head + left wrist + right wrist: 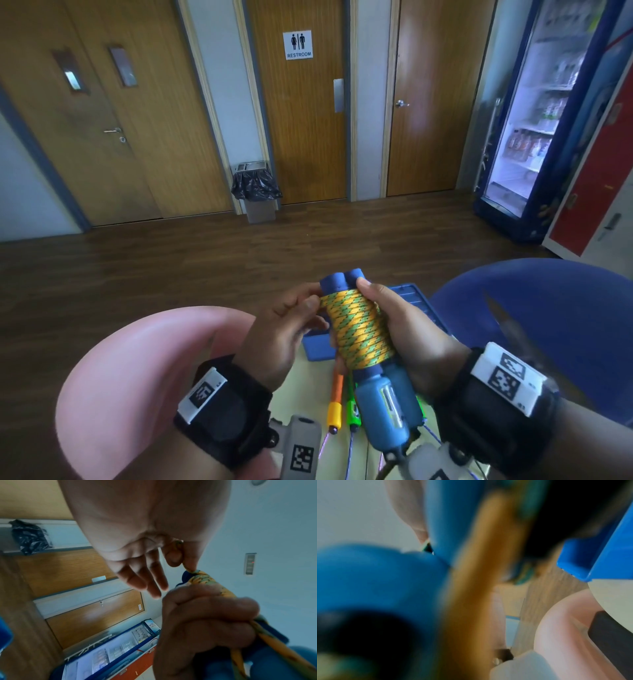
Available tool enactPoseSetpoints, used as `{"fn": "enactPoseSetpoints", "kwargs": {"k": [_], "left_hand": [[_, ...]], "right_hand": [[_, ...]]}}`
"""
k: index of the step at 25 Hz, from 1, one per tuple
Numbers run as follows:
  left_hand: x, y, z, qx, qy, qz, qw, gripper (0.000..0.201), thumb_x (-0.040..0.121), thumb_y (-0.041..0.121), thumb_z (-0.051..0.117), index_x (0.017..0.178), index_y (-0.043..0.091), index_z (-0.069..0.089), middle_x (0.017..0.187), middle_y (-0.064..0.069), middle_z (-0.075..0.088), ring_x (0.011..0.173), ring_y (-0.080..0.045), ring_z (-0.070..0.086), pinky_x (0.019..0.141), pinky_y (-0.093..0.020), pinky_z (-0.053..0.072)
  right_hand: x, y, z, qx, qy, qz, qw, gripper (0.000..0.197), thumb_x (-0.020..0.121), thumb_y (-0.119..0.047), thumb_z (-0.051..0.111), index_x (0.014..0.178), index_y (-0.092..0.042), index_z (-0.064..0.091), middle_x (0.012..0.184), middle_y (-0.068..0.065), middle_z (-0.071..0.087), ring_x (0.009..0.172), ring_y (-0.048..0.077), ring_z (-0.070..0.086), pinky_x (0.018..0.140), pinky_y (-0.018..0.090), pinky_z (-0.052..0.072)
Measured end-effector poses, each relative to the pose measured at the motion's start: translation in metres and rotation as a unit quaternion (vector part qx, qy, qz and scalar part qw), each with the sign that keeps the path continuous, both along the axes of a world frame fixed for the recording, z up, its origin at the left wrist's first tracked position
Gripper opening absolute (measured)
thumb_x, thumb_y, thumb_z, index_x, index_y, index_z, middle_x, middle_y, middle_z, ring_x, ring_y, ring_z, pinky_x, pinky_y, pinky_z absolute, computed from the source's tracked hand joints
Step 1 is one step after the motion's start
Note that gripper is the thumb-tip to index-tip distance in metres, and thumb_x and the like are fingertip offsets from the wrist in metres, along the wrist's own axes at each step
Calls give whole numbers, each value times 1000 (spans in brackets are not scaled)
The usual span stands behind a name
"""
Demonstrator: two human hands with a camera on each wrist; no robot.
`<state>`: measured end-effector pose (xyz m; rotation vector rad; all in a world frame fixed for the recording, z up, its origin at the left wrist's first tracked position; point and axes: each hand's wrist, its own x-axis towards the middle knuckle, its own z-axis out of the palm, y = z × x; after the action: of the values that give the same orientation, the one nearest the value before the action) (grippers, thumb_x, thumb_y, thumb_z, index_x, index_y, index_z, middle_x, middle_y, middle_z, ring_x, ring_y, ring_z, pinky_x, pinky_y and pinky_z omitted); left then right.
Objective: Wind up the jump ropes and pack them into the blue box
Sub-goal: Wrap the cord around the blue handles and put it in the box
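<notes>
A jump rope with two blue handles side by side is wound in yellow-green cord. My right hand grips the wound bundle from the right, fingers curled round it. My left hand pinches the cord's top turn between thumb and forefinger; its other fingers are straight. The blue box lies open on the table just behind the bundle, also seen in the right wrist view. That view is mostly blurred blue handle and cord.
Under the bundle, an orange handle and a green handle of other ropes lie on the pale table with thin purple cords. A pink chair stands left, a blue chair right.
</notes>
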<state>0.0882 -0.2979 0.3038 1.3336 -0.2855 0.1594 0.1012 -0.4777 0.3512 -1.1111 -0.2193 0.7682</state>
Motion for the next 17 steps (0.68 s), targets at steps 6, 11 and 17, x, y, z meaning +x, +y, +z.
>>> {"fn": "enactPoseSetpoints", "kwargs": {"k": [6, 11, 17], "left_hand": [[0, -12, 5, -145, 63, -71, 985, 73, 83, 39, 74, 124, -16, 50, 86, -23, 51, 56, -22, 53, 49, -28, 48], [4, -1, -2, -77, 57, 50, 994, 52, 78, 37, 77, 99, -7, 59, 94, -28, 57, 78, -35, 60, 64, -45, 54], [-3, -20, 8, 232, -24, 288, 929, 29, 84, 27, 76, 64, 22, 55, 87, 0, 54, 75, 0, 56, 70, -14, 42]], "right_hand": [[7, 11, -6, 27, 84, 59, 994, 55, 86, -55, 53, 91, -2, 65, 78, 24, 59, 58, 34, 64, 61, 37, 53], [4, 16, -18, -74, 5, 3, 997, 71, 87, -64, 55, 109, 3, 64, 91, 21, 61, 71, 29, 61, 74, 41, 53], [-1, 24, -31, -119, -120, -85, 982, 51, 94, -56, 52, 114, -11, 62, 93, 16, 68, 81, 29, 67, 83, 52, 57]]}}
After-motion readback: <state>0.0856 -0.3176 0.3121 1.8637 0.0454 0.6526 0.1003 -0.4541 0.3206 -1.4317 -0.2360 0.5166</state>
